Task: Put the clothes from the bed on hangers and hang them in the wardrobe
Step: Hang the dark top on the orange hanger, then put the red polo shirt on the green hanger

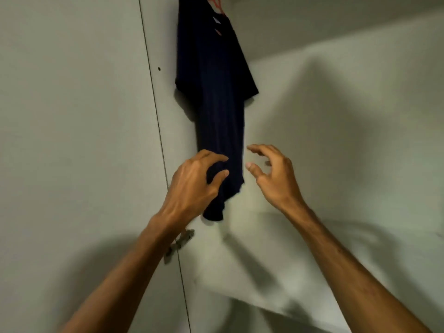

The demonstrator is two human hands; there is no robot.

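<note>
The left hand (195, 180) curls its thumb and fingers round the lower part of a dark navy T-shirt (216, 97), with a fold of cloth bunched between thumb and forefinger. The right hand (272, 175) hovers just beside the shirt's hem, fingers spread and loosely bent, holding nothing and touching nothing. The T-shirt hangs inside the wardrobe (336, 140) on a red hanger (217, 4), of which only a small part shows at the top edge, and drapes down close against the pale inner wall. A metal hinge (180, 242) sits below the left wrist, on the seam between two pale panels
</note>
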